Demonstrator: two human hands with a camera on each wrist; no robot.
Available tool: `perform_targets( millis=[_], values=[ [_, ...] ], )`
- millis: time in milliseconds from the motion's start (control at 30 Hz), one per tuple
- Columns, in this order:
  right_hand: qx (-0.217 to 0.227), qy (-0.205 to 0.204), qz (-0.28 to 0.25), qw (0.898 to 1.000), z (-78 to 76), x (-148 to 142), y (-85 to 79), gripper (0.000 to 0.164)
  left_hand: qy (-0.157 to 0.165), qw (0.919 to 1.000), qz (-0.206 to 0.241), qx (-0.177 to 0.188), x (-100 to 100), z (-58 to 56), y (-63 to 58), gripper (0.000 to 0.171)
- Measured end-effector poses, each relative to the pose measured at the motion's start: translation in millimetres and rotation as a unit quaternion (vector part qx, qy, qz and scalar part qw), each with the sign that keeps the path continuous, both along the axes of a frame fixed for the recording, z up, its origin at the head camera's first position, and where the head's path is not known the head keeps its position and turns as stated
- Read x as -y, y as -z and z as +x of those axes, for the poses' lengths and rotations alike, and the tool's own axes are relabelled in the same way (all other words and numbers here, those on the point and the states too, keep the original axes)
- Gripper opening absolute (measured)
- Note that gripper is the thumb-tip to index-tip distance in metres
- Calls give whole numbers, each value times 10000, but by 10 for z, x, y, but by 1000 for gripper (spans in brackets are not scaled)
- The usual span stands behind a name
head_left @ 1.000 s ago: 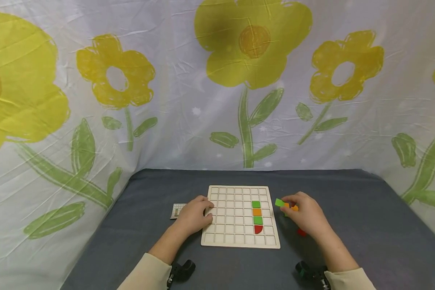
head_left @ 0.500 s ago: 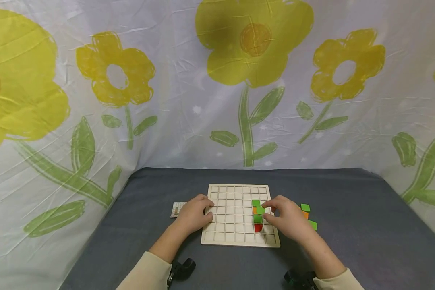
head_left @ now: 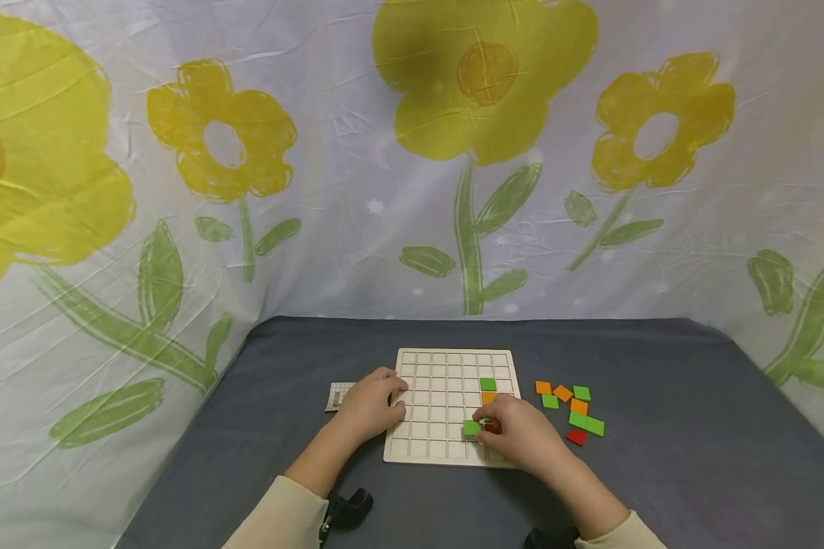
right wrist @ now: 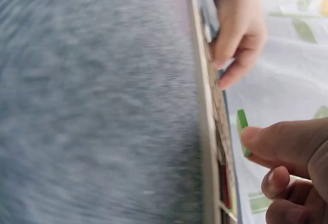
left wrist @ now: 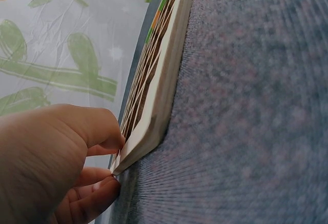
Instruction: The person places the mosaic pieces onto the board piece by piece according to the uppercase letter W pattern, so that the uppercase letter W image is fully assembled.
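A pale wooden grid board (head_left: 419,448) lies on the dark cloth. My left hand (head_left: 367,406) holds its left edge, and the left wrist view shows the thumb (left wrist: 105,126) on the top face with fingertips at the side. Between thumb and forefinger, my right hand (head_left: 522,433) pinches a green square tile (head_left: 471,428) over the board's lower right part. In the right wrist view that green tile (right wrist: 243,131) stands off the board's face. A green tile (head_left: 488,383) and an orange tile (head_left: 489,397) sit in one column, with a red piece (head_left: 493,428) partly hidden by my right hand.
Right of the board lie several loose tiles: orange (head_left: 543,387), green (head_left: 580,393) and one red piece (head_left: 576,437). A small printed card (head_left: 339,395) lies partly behind my left hand. A flower-patterned curtain (head_left: 343,252) hangs beyond the table's far edge.
My right hand has carried the green tile from the loose pile leftward onto the board's area, then lower and further left. My left hand stays at the board's edge.
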State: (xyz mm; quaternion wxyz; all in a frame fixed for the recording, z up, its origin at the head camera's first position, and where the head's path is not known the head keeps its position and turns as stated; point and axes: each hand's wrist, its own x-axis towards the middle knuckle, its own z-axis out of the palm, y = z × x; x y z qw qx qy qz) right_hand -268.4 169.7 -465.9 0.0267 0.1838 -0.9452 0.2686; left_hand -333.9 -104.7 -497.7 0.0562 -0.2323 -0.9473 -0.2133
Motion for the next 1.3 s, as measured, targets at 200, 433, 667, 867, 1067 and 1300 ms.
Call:
perform_targets(
  millis=[200, 433, 667, 867, 1067, 1300],
  values=[
    [-156, 90, 257, 9995, -4, 20, 72, 15, 13, 10000, 17, 21, 2, 2, -2, 31],
    [-202, 89, 376, 9990, -16, 11, 100, 18, -4, 10000, -19, 15, 4, 1, -2, 32],
    [-198, 20, 368, 9991, -18, 9, 102, 18, -31, 10000, 10, 38, -4, -3, -6, 31],
    [-375, 42, 636, 9973, -2, 1, 123, 18, -35, 10000, -16, 27, -4, -4, -5, 31],
    [-523, -91, 925, 9943, -7, -10, 114, 18, 23, 10000, 73, 12, -2, 11, -16, 31],
    [-421, 1, 531, 9977, -28, -88, 72, 21, 43, 9999, 127, 22, 0, 17, 1, 31]
  ],
)
